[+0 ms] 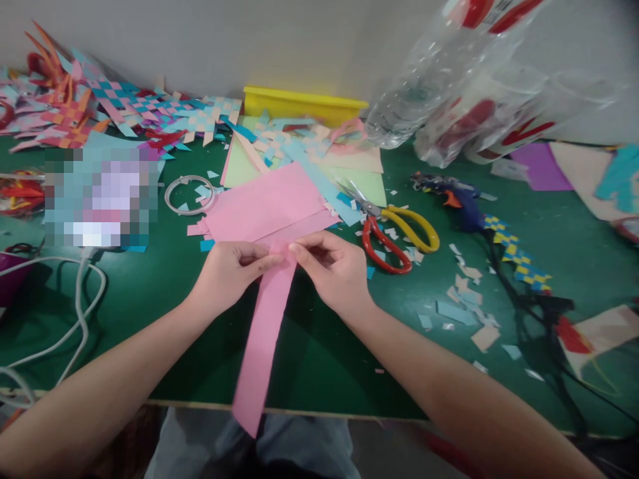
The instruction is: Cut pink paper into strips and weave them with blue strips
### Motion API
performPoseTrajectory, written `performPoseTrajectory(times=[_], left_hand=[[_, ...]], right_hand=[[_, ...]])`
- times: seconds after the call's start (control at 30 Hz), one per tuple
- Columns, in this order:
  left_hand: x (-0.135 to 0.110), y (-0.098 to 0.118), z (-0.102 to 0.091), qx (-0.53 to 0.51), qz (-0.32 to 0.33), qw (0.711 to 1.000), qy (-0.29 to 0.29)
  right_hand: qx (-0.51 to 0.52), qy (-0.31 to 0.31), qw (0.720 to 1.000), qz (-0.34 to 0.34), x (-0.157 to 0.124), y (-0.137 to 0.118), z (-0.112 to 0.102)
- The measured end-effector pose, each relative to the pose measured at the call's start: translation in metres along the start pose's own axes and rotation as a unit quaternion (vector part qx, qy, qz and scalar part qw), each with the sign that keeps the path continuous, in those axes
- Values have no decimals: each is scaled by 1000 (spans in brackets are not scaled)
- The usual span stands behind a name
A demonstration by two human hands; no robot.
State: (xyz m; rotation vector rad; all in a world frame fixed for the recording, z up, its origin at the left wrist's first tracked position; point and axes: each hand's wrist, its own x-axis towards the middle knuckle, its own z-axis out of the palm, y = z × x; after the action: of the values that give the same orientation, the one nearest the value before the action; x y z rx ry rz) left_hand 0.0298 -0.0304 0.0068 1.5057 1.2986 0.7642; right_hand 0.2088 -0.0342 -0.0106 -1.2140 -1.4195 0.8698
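A long pink paper strip (269, 326) runs from my fingertips down past the table's front edge. My left hand (232, 269) pinches its upper end from the left. From the right, my right hand (332, 269) pinches the same end, thumb and forefinger pressed together. Just beyond both hands lie pink paper sheets (264, 199), partly stacked. To the right of them rest scissors (394, 229) with one red and one yellow handle loop, blades pointing away to the left.
A white ring (190, 195) lies left of the pink sheets. Woven paper pieces (134, 103) pile up along the wall. A glue gun (462, 203) with a dark cable lies right, near paper scraps (469, 293). Plastic-wrapped cups (479, 106) stand at the back. A white cable (82, 313) loops at left.
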Motion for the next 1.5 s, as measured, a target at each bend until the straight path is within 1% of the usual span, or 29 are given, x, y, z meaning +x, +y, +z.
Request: performPoseTrajectory(times=[0.13, 0.3, 0.43, 0.73, 0.93, 1.03, 1.17, 1.23, 1.3, 1.4, 1.43, 1.5], left_hand=[[0, 2, 1, 1, 1, 1000, 19], [1, 3, 1, -18, -3, 1000, 0], [1, 2, 1, -22, 0, 1000, 2], [1, 2, 1, -11, -25, 999, -22], [0, 6, 1, -46, -44, 997, -54], [0, 8, 2, -37, -52, 996, -61], [-1, 6, 2, -9, -50, 997, -66], [-2, 4, 2, -20, -59, 995, -80], [-4, 3, 3, -53, -79, 989, -110], [-6, 5, 4, -86, -98, 979, -158], [-7, 6, 4, -88, -94, 979, -158], [-7, 9, 2, -96, -76, 984, -129]], right_hand=[[-3, -1, 1000, 7, -1, 0, 1], [0, 32, 999, -6, 1, -2, 1], [-4, 40, 999, -3, 2, -3, 1], [10, 75, 997, -6, 4, 0, 1], [6, 99, 995, -7, 9, 4, -2], [-3, 115, 993, -20, 13, 7, -5], [11, 146, 988, -50, 22, 15, -11], [27, 169, 983, -61, 29, 19, -16], [36, 198, 978, -63, 37, 24, -23], [52, 247, 967, -42, 48, 30, -36], [53, 263, 963, -37, 51, 31, -39], [44, 286, 957, -35, 54, 31, -44]])
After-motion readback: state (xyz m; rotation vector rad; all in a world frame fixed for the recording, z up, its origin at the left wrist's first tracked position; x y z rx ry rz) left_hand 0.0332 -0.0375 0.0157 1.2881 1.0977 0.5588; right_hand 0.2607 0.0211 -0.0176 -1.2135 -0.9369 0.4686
